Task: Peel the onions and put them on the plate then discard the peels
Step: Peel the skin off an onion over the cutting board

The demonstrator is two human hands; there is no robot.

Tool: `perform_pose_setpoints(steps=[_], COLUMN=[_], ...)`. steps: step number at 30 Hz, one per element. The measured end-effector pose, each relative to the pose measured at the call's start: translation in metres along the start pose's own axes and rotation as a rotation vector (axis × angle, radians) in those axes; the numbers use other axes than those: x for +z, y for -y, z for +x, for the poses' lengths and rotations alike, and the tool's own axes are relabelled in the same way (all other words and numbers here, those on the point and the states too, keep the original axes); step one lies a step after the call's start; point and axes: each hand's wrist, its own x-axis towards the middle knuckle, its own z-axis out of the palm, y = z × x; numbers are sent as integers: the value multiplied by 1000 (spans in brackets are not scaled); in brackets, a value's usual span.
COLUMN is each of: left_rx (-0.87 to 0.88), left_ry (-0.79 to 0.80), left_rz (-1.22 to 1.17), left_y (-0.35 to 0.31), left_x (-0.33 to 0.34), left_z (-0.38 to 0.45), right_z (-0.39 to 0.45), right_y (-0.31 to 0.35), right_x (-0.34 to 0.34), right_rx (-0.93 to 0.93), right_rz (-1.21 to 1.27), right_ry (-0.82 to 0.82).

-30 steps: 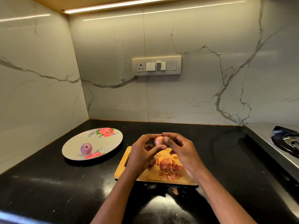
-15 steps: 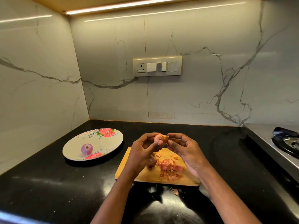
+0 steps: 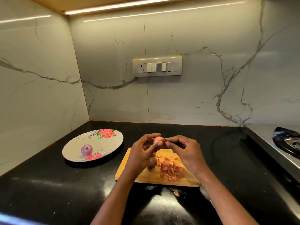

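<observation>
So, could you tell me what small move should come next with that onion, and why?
Probably the right hand should pull the skin it pinches off the onion and drop it on the peels. The left hand holds the onion over the board, and brown skin clings at its tip.

- Two bare forearms come in from the bottom edge.
- The left hand (image 3: 142, 153) wears nothing.
- The right hand (image 3: 186, 151) wears nothing.
- No sleeves show.
</observation>
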Motion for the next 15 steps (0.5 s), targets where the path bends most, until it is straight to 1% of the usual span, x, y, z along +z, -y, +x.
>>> perform_pose_setpoints(steps=[10,15], left_rx=[-6,-7], left_ry=[-5,31], left_rz=[27,41], left_y=[1,-2], left_x=[-1,2], left_z=[1,-1], right_z=[0,-2], right_y=[-3,-5], right_x=[-2,0], right_rx=[14,-47], right_rz=[-72,-213], right_ry=[-20,-59])
